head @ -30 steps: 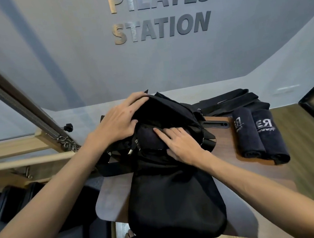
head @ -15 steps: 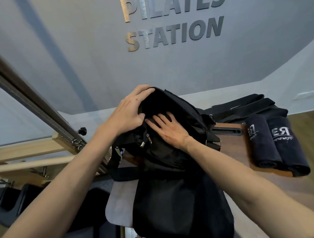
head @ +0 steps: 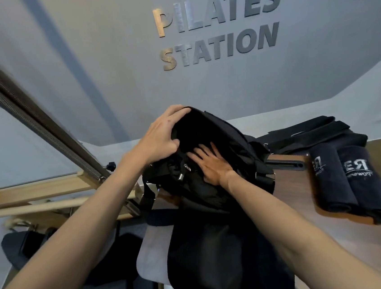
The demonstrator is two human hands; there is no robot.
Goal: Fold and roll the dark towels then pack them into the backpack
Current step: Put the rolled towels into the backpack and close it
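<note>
A black backpack (head: 218, 242) stands on the wooden table (head: 292, 206), its bottom hanging over the near edge. My left hand (head: 160, 135) grips the top rim of the backpack's opening and holds it up. My right hand (head: 208, 162) reaches into the opening with flat fingers, pressing on dark contents that I cannot make out. Two rolled dark towels (head: 344, 182) with white lettering lie side by side on the table to the right. Behind them sits a pile of unrolled dark towels (head: 310, 131).
A wooden pilates frame (head: 37, 193) with a long metal spring (head: 24, 114) stands at the left. A grey wall with the sign "PILATES STATION" (head: 217, 26) rises behind the table. Dark padded equipment (head: 63, 263) sits low at the left.
My right hand has slid deeper into the backpack opening. My left hand has lifted the rim higher. The view has tilted slightly left.
</note>
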